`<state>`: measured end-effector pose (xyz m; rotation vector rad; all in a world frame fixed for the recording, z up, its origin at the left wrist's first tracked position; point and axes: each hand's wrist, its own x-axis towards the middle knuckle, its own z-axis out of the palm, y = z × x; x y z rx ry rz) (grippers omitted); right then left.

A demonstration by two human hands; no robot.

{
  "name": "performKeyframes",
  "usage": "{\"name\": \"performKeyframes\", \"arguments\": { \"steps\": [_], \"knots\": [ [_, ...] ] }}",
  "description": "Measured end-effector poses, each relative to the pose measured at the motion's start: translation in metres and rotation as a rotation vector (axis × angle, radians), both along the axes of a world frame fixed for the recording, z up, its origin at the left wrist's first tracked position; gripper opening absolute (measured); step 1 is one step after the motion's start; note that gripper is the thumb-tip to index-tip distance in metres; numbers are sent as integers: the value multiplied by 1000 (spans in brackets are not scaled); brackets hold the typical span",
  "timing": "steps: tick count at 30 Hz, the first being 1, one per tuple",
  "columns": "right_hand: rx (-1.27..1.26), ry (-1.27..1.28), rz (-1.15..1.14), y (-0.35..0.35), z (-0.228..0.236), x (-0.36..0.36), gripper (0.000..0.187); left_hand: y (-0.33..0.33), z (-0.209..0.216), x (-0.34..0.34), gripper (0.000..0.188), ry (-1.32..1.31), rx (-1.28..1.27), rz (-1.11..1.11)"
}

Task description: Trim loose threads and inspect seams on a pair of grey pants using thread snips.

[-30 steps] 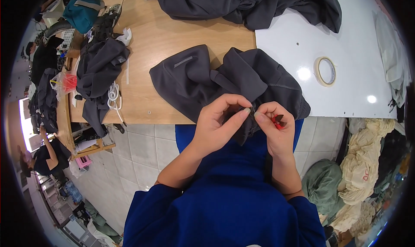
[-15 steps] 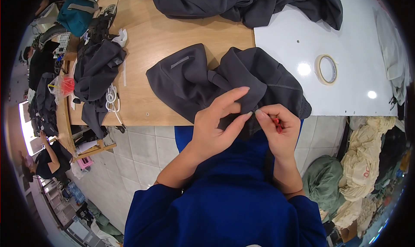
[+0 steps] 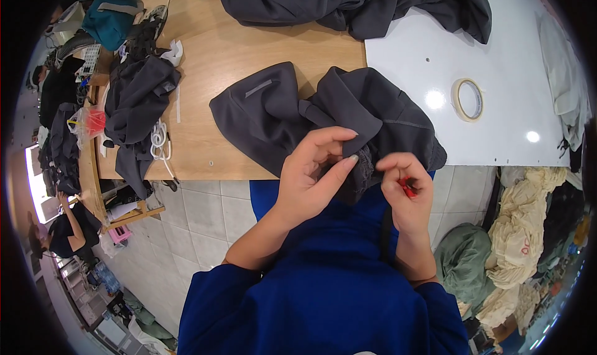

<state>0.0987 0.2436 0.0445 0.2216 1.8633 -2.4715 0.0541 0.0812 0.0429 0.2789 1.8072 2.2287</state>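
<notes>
A dark grey garment (image 3: 292, 109) lies bunched at the near edge of the wooden table (image 3: 217, 56). My left hand (image 3: 311, 175) pinches a fold of that garment at its lower edge, thumb and fingers on the cloth. Just to its right, my right hand (image 3: 404, 190) is curled around a small red tool (image 3: 407, 186), which is mostly hidden in the fingers. The two hands are close together, right at the table's front edge, over my blue top.
A roll of tape (image 3: 467, 99) lies on the white board (image 3: 497, 56) to the right. More dark garments (image 3: 348, 4) are piled at the back, another (image 3: 134, 100) at the left with white cord (image 3: 160, 140). Bundled cloth (image 3: 528, 224) sits on the floor at right.
My left hand has shifted its hold on the garment's edge, fingers more spread. The right hand with the red tool has drawn a little away to the right.
</notes>
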Motion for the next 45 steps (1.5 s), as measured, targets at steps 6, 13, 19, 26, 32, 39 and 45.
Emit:
{"name": "performKeyframes", "arguments": {
  "steps": [6, 13, 19, 26, 32, 39, 45],
  "knots": [
    [87, 19, -153, -2, -9, 7, 37, 1, -1, 1, 36, -38, 176, 7],
    [444, 186, -145, 1, -10, 4, 28, 3, 0, 4, 43, -122, 293, 41],
    [425, 201, -129, 0, -10, 5, 31, 8, -1, 7, 48, -104, 251, 68],
    [508, 233, -140, 1, -6, 4, 32, 10, -3, 9, 49, -99, 270, 86],
    [509, 228, -169, 0, -8, 5, 32, 13, -3, 9, 49, -88, 281, 87],
    [477, 210, -160, 3, -12, 4, 30, 14, -4, 8, 50, -89, 292, 78],
    [462, 177, -153, 4, -9, 5, 31, 14, -5, 9, 50, -63, 285, 90]
  ]
}}
